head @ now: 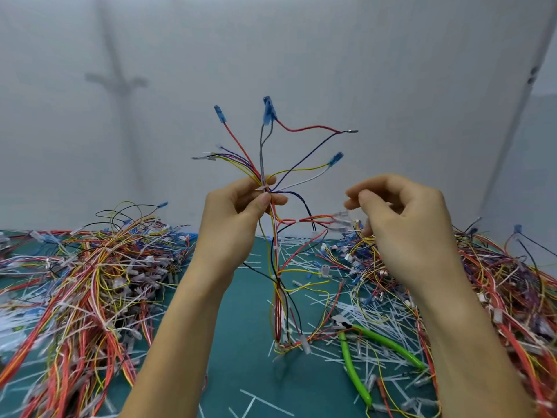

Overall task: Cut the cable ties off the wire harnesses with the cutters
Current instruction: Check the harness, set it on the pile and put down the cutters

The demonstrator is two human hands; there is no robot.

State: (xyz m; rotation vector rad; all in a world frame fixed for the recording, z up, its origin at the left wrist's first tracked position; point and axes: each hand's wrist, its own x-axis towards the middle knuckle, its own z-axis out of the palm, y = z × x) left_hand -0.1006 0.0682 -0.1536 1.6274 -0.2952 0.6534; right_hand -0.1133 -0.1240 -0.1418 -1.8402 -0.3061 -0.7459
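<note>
Above green mat (241,333), wiry multicoloured harness (275,236) pinched in left hand (238,212); right hand (404,218) curled, hold unclear.

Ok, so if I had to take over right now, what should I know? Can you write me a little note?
Left hand: pinches the harness, held upright, just under a white cable tie.
Right hand: fingers curled beside the clear connectors; whether it grips anything is unclear. It holds no tool.
Cutters: lying on the green mat, lower right.
Done: many cut tie scraps litter the mat.
Left to do: this harness has ties on it, so pick up the cutters. Whether the left pile or right pile is finished, I cannot tell.
</note>
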